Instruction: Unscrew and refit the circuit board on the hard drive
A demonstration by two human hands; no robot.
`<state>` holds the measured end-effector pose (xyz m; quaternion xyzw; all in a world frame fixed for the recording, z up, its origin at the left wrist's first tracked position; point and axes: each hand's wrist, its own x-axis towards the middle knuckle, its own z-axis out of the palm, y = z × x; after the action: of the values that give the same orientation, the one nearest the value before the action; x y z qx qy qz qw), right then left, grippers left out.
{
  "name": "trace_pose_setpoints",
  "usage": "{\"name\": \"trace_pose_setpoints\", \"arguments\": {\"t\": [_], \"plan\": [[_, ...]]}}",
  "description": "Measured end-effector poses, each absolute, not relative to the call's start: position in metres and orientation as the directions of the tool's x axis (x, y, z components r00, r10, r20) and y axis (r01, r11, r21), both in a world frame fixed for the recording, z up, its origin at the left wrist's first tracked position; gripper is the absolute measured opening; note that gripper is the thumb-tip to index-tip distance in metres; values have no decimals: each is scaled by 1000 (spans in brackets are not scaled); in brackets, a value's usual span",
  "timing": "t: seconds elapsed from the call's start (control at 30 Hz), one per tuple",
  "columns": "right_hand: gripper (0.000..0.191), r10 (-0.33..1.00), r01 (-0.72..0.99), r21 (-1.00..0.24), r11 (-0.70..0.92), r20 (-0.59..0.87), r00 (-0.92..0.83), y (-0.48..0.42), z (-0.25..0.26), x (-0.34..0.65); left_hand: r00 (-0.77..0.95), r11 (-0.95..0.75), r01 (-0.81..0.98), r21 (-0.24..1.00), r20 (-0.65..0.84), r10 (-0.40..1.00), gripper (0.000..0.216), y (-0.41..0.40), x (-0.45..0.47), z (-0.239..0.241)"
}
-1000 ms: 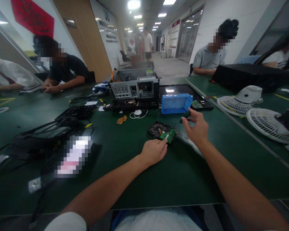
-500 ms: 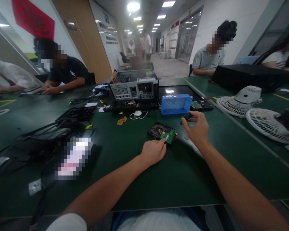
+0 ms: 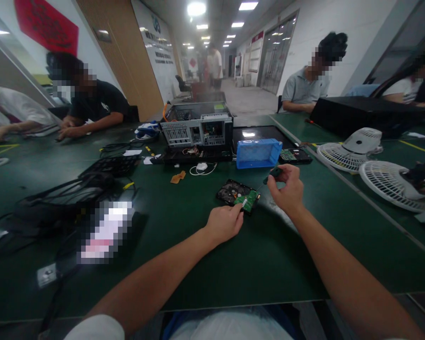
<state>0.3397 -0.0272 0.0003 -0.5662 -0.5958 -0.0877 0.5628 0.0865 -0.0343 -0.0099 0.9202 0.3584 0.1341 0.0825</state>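
The dark-green desk (image 3: 198,278) carries an opened computer case (image 3: 173,135), with a blue plastic bin (image 3: 258,153) beside it; nearer lie a hard disk drive (image 3: 227,191) and a brown scrap (image 3: 178,177), and at right two white fan grilles (image 3: 384,182).

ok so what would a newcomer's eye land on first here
Probably the open silver metal computer case at the far middle of the green table, and the bright blue plastic bin right of it. Closer in lies a black hard drive with a green circuit board; the left hand is at its near edge, while the right hand points a slim dark-handled screwdriver at its right side.
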Motion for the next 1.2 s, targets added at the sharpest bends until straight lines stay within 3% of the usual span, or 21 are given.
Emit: {"name": "trace_pose_setpoints", "arguments": {"t": [0.13, 0.37, 0.7, 0.9, 1.2], "plan": [[44, 546, 827, -478, 295, 795, 265, -28, 3, 339, 710, -727, 629, 274, 177, 681, 38, -35, 86, -7], [44, 545, 834, -422, 355, 818, 183, -30, 6, 335, 704, -725, 629, 280, 191, 684, 36, -35, 86, -6], [42, 478, 864, -411, 290, 845, 241, -26, 2, 341, 702, -719, 642, 266, 171, 691, 38, -35, 86, -6], [46, 496, 830, -402, 388, 849, 179, -25, 0, 340, 700, -721, 647, 246, 182, 690, 38, -34, 87, -9], [45, 495, 813, -425, 399, 846, 199, -22, -4, 341, 705, -723, 639, 263, 174, 687, 37, -35, 86, -5]]}}
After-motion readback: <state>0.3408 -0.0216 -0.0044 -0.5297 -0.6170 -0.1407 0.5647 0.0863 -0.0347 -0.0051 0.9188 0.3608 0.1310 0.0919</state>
